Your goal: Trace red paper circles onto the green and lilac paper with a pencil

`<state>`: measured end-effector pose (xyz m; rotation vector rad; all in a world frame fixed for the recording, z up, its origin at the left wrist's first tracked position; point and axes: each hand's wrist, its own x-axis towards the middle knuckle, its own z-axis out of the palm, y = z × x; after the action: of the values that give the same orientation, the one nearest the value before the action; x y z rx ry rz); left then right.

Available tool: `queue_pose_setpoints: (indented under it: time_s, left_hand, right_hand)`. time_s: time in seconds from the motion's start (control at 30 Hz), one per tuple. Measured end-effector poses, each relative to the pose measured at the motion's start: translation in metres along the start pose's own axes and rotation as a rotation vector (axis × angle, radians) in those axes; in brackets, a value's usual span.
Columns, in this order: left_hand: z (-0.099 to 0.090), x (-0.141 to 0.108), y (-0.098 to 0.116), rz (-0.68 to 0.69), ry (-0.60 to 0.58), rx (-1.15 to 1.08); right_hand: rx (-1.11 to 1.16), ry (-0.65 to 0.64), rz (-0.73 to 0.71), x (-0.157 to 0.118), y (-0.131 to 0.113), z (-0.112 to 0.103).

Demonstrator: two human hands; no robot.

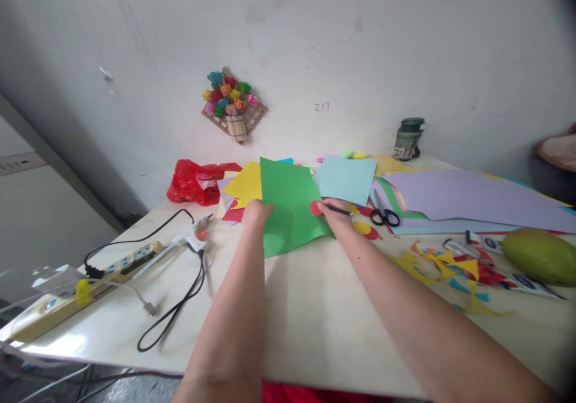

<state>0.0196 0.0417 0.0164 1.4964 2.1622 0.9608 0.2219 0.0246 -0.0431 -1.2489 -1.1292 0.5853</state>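
Note:
A sheet of green paper (288,208) is lifted above the table, tilted toward me. My left hand (257,212) is closed on its left edge. At the opposite edge, my right hand (333,212) is closed, with the thumb pressing a red paper circle (315,208) against the sheet. A dark pen (338,210) is also held in that hand, lying across the fingers. Beside the right hand are yellow and red paper circles (362,228) and black-handled scissors (384,217). Light blue paper (345,178) and yellow paper (245,186) lie behind the green sheet.
To the left are a power strip (117,271), a glue gun (193,235) and cords. A red plastic bag (198,181) sits at the back. On the right are paper scraps (443,268), glue tubes, a green mango (540,256), lilac sheets (459,193) and a bottle (408,139).

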Motion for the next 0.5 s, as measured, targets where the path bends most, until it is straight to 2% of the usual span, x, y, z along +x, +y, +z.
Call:
queue_pose_setpoints:
  time_s: [0.1, 0.17, 0.23, 0.33, 0.5]
  left_hand:
    - [0.006, -0.012, 0.011, 0.100, 0.058, 0.049]
    - [0.010, -0.016, 0.016, 0.218, 0.106, 0.145]
    - [0.010, -0.017, 0.017, 0.253, 0.141, 0.186]
    - [0.004, -0.010, 0.014, 0.202, 0.180, 0.146]
    - [-0.006, 0.018, 0.002, 0.100, 0.288, -0.204]
  right_hand:
    - [0.132, 0.035, 0.042, -0.001, -0.003, 0.000]
    - [0.212, 0.065, 0.069, -0.001, -0.005, -0.002]
    - [0.274, 0.096, 0.100, 0.000, -0.008, -0.003]
    - [0.326, 0.143, 0.129, 0.002, -0.011, -0.006]
    - [0.371, 0.231, 0.115, 0.004, -0.015, -0.010]
